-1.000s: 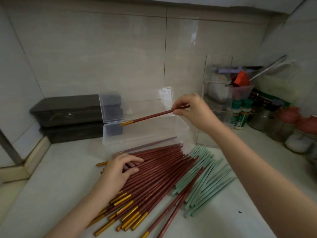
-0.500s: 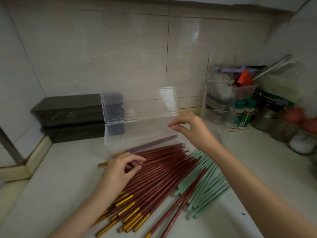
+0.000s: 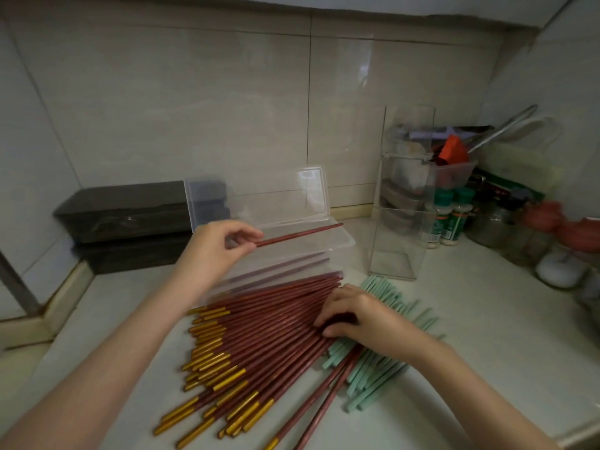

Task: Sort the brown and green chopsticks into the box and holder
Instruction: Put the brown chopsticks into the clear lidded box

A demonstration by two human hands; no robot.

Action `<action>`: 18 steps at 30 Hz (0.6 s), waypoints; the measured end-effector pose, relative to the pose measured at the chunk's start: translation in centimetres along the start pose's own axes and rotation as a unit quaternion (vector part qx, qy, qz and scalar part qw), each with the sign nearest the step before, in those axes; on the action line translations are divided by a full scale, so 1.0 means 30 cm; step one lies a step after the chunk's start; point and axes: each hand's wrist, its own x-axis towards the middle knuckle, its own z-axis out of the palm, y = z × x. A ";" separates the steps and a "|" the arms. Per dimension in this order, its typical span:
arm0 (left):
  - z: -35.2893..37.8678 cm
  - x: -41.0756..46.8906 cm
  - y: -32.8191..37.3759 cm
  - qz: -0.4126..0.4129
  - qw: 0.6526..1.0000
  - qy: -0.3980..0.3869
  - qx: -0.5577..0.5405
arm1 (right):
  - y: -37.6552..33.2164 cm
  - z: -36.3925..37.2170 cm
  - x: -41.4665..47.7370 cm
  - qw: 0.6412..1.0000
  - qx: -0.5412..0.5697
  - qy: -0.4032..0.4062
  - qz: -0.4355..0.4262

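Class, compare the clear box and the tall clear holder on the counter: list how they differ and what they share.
The box lies low and long; the holder stands tall and narrow. The box has a hinged lid, raised; the holder shows no lid. The box holds a few brown chopsticks; the holder holds none. Both are clear plastic.

The box (image 3: 279, 199) and the tall holder (image 3: 402, 222) are clear, smooth plastic. The brown chopsticks (image 3: 276, 326) look faintly sheened, with shiny gold near-left ends — the green chopsticks (image 3: 383, 290) look matt. The far wall tiles (image 3: 194, 108) are glossy.
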 end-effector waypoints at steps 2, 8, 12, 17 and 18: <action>-0.003 0.068 -0.013 -0.008 0.999 -0.024 0.045 | -0.003 -0.005 0.007 1.000 0.002 -0.008 0.007; 0.035 0.172 -0.088 -0.066 0.987 -0.132 0.062 | 0.004 -0.007 0.023 0.999 0.009 -0.030 0.027; 0.059 0.177 -0.125 -0.104 0.975 -0.195 0.038 | 0.004 -0.007 0.024 0.999 0.021 -0.030 0.028; 0.066 0.144 -0.103 -0.083 0.990 -0.111 0.024 | 0.011 -0.006 0.025 0.998 0.038 -0.025 0.033; 0.061 0.128 -0.084 -0.066 0.994 -0.082 0.021 | 0.013 -0.004 0.024 0.998 0.045 -0.021 0.033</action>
